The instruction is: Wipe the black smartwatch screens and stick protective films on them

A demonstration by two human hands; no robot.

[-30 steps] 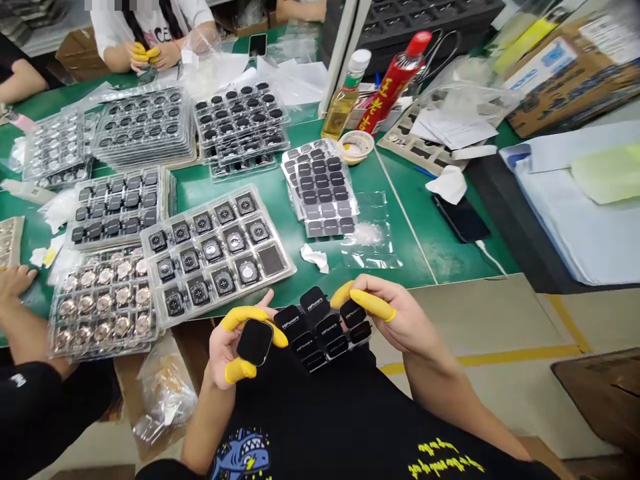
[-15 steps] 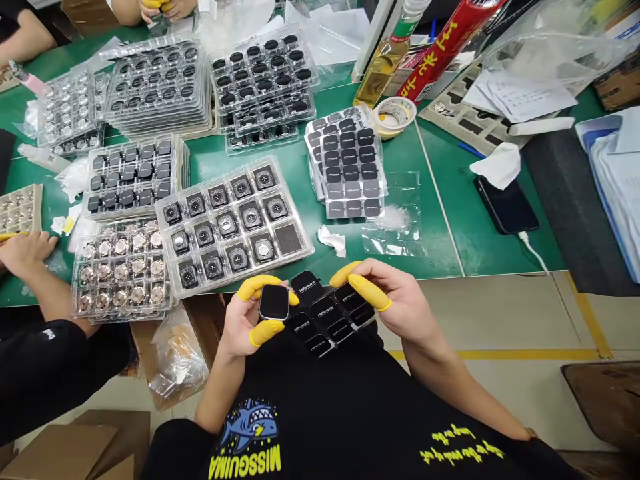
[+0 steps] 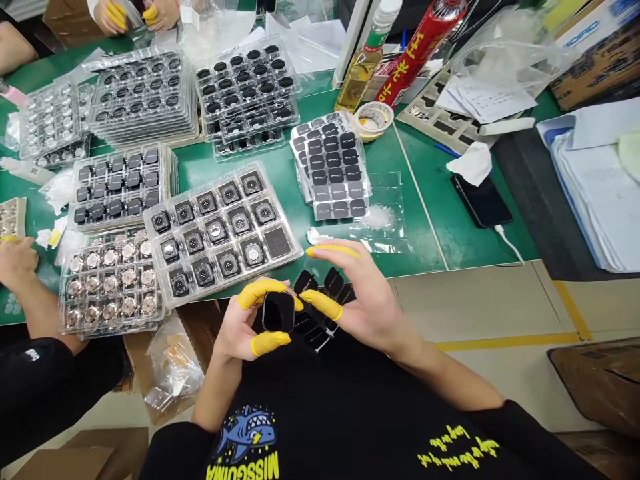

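A square black watch face point(image 3: 279, 312) is held between the yellow-capped thumb and finger of my left hand point(image 3: 243, 321). Over a sheet of black labels point(image 3: 313, 338) is my right hand point(image 3: 363, 293), its thumb and forefinger spread apart and nothing seen between them. The thumb tip covers part of the sheet close to the watch. Beyond my hands lies a clear tray point(image 3: 220, 230) of square watches, with one pocket at its right end holding no watch. A stack of label sheets point(image 3: 335, 167) rests to the right of that tray.
Stacked trays point(image 3: 143, 97) line the left and back of the green table. A tape roll point(image 3: 373, 120), a bottle point(image 3: 361, 73) and a red can point(image 3: 420, 53) stand behind. A phone point(image 3: 483, 200) lies right. Another person's hand point(image 3: 17, 260) is at far left.
My right hand has let go of the label sheet's right side, opened and moved left toward the watch. The view has shifted, so the table items appear farther left.
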